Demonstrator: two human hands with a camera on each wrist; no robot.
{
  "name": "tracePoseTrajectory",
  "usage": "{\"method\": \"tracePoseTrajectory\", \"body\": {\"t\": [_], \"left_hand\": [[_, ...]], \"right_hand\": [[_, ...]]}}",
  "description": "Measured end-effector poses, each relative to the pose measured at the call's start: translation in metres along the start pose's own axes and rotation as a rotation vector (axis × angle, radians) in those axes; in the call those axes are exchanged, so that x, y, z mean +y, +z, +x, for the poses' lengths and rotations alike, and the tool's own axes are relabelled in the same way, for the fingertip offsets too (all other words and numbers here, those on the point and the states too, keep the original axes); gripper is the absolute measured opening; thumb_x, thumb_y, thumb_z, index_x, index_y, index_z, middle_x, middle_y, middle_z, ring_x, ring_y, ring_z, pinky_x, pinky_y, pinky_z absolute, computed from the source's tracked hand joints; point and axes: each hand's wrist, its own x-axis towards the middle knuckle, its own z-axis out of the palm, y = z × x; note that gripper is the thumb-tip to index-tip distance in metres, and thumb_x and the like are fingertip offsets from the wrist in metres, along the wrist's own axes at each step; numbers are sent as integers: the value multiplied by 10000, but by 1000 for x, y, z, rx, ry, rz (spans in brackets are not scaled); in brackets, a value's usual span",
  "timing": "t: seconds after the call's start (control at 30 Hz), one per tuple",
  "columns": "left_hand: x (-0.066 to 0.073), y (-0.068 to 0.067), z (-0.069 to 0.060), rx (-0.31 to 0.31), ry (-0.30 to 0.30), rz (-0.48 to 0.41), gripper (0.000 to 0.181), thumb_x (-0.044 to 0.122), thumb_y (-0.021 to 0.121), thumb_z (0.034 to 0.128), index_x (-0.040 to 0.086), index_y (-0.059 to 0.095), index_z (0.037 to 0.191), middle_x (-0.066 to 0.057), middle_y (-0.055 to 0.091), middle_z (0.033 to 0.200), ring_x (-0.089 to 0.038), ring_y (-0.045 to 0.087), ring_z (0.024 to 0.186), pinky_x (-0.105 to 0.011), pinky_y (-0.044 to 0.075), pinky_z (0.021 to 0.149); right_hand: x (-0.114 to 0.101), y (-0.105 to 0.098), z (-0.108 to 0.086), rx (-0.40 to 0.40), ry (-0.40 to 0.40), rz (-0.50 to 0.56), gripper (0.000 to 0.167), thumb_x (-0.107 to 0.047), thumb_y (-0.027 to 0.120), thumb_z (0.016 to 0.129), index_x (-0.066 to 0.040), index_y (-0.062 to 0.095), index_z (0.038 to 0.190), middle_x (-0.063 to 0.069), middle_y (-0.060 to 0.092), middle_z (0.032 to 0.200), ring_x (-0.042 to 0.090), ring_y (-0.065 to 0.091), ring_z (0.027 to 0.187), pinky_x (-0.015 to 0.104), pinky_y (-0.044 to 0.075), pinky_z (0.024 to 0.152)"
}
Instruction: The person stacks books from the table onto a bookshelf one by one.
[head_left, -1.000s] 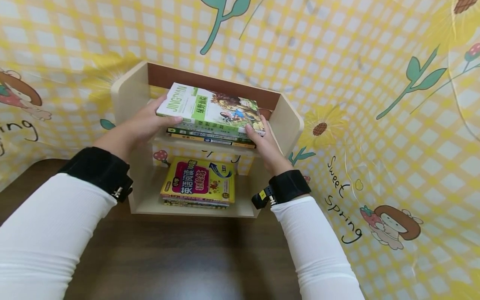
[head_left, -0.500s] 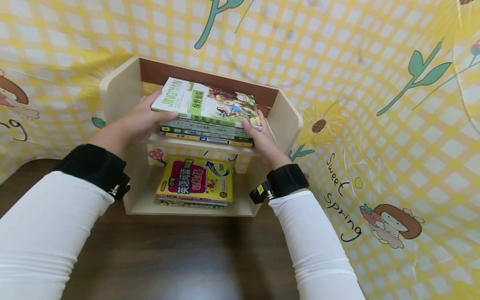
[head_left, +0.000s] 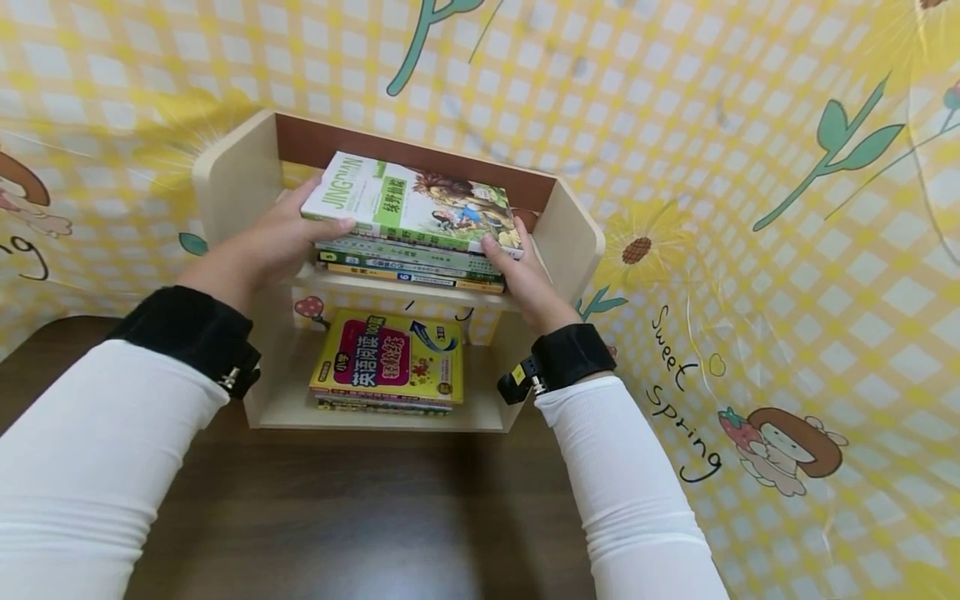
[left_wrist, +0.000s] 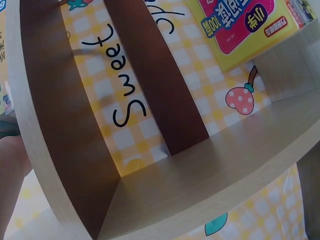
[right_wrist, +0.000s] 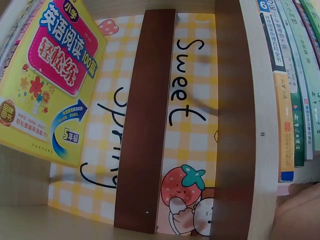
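Note:
On the upper tier of a pale wooden shelf (head_left: pixel 570 242), a stack of books (head_left: pixel 420 260) lies flat between both hands. Topmost is a white-and-green book (head_left: pixel 408 200) with a lion on its cover. The left hand (head_left: pixel 273 237) grips the stack's left end, thumb along the front edge. At the right end, the right hand (head_left: pixel 531 279) holds the stack, its thumb on the front corner of the top book. The remaining fingers are mostly hidden. In the right wrist view, book spines (right_wrist: pixel 292 100) face outward beside the shelf board.
On the lower tier lies another stack, topped by a yellow workbook (head_left: pixel 390 354). A brown crossbar (right_wrist: pixel 145 120) spans the shelf's back. The shelf stands on a dark wooden tabletop (head_left: pixel 360 500), against a yellow checked cloth (head_left: pixel 675 125) covering the walls.
The view has shifted slightly, so the shelf sits a little further left and higher in it. Both hands keep their hold at the stack's ends, and the books look little changed.

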Motion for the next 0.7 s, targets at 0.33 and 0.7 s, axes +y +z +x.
{"method": "tracePoseTrajectory", "body": {"t": [0.33, 0.7], "left_hand": [[-13, 5, -20, 215, -36, 298, 1010, 555, 581, 895, 189, -96, 1551, -164, 12, 1612, -396, 41, 1461, -626, 54, 1139], [-47, 25, -118, 312, 348, 1013, 966, 308, 757, 834, -52, 168, 1509, -233, 80, 1591, -364, 23, 1472, -596, 165, 1131]], "right_hand": [[16, 10, -10, 123, -90, -7, 860, -493, 536, 955, -289, -47, 1553, -71, 3, 1626, 148, 5, 1484, 462, 135, 1185], [57, -14, -91, 234, -374, -512, 836, -444, 495, 984, -169, -47, 1558, 86, -50, 1622, 224, -24, 1481, 538, 41, 1173]]}}
